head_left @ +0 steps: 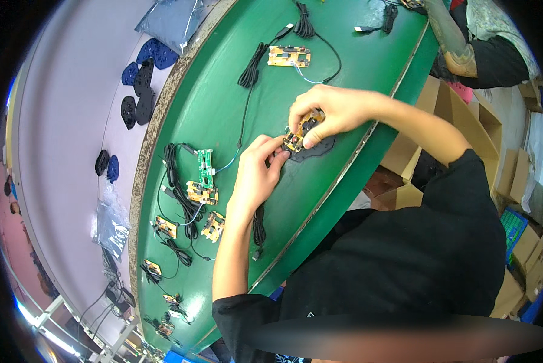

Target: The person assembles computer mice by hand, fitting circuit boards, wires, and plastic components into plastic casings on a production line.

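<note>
A tan circuit board (295,143) with black and metal parts is held over the middle of the green bench. My right hand (335,112) grips it from above, thumb on the near side and fingers curled over the far side. My left hand (260,169) pinches at the board's lower left end; its fingertips are partly hidden. Under the board lies a flat, dark shell-like piece (315,150), mostly covered by the board and my right hand. Close to my left wrist, a black cable bundle (258,227) rests on the bench.
A tan board (289,56) with coiled cable (249,72) lies at the far end. Left are a green board (205,168) and several tan boards with cables. Dark shells (143,91) sit on the pale shelf (117,36). A co-worker's arm (456,45) is upper right; cardboard boxes (477,121) stand right.
</note>
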`<state>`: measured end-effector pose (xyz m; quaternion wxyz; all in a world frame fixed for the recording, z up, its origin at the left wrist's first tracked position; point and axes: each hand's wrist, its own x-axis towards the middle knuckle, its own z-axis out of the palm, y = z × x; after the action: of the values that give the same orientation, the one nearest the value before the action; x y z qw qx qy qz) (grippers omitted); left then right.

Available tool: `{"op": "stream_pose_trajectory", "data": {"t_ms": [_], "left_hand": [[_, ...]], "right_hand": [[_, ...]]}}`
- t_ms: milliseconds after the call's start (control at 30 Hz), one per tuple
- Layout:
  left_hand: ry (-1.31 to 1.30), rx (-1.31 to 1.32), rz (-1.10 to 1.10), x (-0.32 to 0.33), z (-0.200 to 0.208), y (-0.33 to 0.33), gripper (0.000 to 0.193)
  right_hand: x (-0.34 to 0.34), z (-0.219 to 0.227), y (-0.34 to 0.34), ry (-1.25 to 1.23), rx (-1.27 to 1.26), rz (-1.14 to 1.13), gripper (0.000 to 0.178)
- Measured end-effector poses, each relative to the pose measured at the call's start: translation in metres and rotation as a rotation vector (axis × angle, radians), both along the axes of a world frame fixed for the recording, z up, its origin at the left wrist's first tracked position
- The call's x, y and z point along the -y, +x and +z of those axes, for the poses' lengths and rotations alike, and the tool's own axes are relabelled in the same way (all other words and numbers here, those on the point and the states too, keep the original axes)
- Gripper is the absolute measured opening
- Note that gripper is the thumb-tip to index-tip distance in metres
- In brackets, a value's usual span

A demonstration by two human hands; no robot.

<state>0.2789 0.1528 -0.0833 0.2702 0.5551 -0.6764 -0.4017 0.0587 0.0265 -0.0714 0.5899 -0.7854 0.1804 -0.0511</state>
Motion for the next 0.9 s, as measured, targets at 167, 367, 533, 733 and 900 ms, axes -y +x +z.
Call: {"op": "stream_pose_trajectory", "data": {"t_ms": [167, 367, 533, 733, 900], "left_hand": [[0.115, -0.03, 0.022, 0.006, 0.005, 0.0, 0.031], [0.154, -0.007, 0.042, 0.008, 0.008, -0.001, 0.032], [0.073, -0.09, -0.094, 0.002, 0.015, 0.005, 0.046], [-0.23, 0.337, 0.031, -0.018, 0.018, -0.032, 0.041], [-0.245, 0.38, 0.066, -0.017, 0.018, -0.041, 0.038]], "right_hand": [[-0.035, -0.02, -0.011, -0.687, 0.332, -0.078, 0.028], [-0.052, -0.022, -0.01, -0.942, 0.256, -0.131, 0.02], [-0.07, -0.02, -0.017, -0.975, 0.036, -0.131, 0.031], [-0.068, -0.008, -0.019, -0.832, -0.144, 0.001, 0.044], [-0.052, -0.008, -0.04, -0.953, -0.157, -0.179, 0.035]]}}
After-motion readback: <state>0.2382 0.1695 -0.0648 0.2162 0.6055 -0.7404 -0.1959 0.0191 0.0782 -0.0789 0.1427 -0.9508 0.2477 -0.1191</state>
